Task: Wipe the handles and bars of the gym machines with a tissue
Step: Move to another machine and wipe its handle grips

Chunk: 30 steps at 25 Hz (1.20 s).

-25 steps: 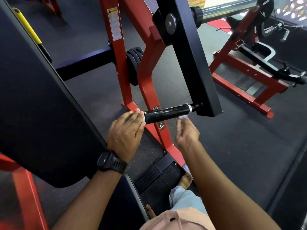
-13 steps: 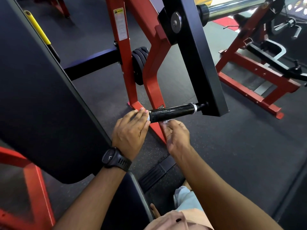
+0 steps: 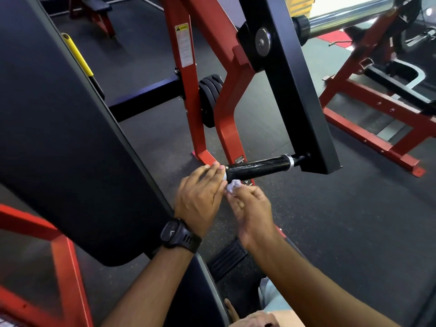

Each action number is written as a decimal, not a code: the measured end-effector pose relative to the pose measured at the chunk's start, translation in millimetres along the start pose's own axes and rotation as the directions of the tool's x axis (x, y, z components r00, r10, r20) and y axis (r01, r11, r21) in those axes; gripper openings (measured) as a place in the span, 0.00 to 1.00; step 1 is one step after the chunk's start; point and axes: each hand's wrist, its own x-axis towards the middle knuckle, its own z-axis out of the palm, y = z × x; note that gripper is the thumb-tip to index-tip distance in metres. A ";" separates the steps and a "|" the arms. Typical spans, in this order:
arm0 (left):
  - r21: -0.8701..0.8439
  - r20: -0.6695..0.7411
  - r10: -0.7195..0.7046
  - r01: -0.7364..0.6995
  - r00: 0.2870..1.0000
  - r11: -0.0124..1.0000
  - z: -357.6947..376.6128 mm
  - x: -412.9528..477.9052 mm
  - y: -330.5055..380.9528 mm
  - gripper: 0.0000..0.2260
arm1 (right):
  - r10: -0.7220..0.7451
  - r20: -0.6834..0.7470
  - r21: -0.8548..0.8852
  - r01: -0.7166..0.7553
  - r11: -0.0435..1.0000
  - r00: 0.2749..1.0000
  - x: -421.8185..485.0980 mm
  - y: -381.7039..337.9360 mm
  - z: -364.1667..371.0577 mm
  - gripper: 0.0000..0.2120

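Observation:
A black grip handle (image 3: 258, 168) juts out sideways from the black lever arm (image 3: 290, 86) of a red gym machine. My right hand (image 3: 251, 210) pinches a small crumpled white tissue (image 3: 233, 185) just under the handle's free left end. My left hand (image 3: 199, 198), with a black watch on its wrist, lies with flat fingers against that same end of the handle, its fingertips touching the end cap and the tissue.
A large black back pad (image 3: 59, 128) fills the left side. The red frame uprights (image 3: 188, 95) with stacked black plates (image 3: 210, 100) stand behind the handle. A chrome bar (image 3: 349, 17) runs at top right, above another red bench machine (image 3: 377, 128). Dark rubber floor lies all around.
My right hand has slid the tissue leftward along the underside of the handle, from near the collar to its free end. My left hand stayed at that end.

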 end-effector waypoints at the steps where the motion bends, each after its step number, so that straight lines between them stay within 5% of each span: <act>1: 0.000 0.000 0.001 -0.001 1.000 1.000 -0.3 0.5 -0.4 0.14 | -0.149 0.019 -0.103 0.150 0.983 0.989 -0.7 -4.2 -1.2 0.05; 2: -0.002 0.004 0.001 -0.001 1.000 1.000 -0.6 1.2 -0.9 0.14 | -0.330 0.057 -0.278 0.333 0.901 0.942 2.3 -8.7 -3.3 0.05; 4: -0.003 0.012 -0.002 0.002 1.000 1.000 -1.0 1.3 -1.2 0.14 | -0.579 0.248 -0.637 0.581 0.507 0.777 10.8 -12.7 -7.4 0.07; 6: -0.004 0.011 0.002 -0.002 1.000 1.000 -1.9 0.2 -0.9 0.14 | -0.594 0.463 -0.748 0.649 0.136 0.658 22.7 -11.2 -12.0 0.09; 8: 0.005 0.020 0.010 -0.010 1.000 1.000 -2.5 0.1 -1.6 0.14 | -0.517 0.613 -0.715 0.698 -0.042 0.597 34.8 -15.8 -16.5 0.09; 15: 0.021 0.024 -0.003 0.003 1.000 1.000 0.7 -1.0 -2.1 0.15 | -0.538 0.646 -0.680 0.729 -0.083 0.541 38.5 -21.1 -17.6 0.05; 19: 0.012 0.041 -0.007 0.007 0.999 1.000 0.1 -0.5 -2.7 0.15 | -0.552 0.531 -0.790 0.612 -0.046 0.643 51.4 -40.7 -15.0 0.06; 23: 0.035 0.039 0.017 -0.018 0.999 0.999 -2.3 0.4 -2.8 0.15 | -0.130 0.797 -0.605 0.779 -0.167 0.590 57.6 -58.6 25.3 0.08; 26: 0.052 0.038 0.012 -0.014 0.999 0.999 -3.7 0.7 -2.0 0.15 | 0.231 0.645 -0.589 0.667 -0.457 0.728 87.6 -97.9 48.3 0.08; 30: 0.053 0.028 0.004 -0.005 1.000 0.999 -1.5 0.2 -2.2 0.15 | 0.249 0.664 -0.628 0.707 -0.324 0.705 89.5 -97.0 48.1 0.06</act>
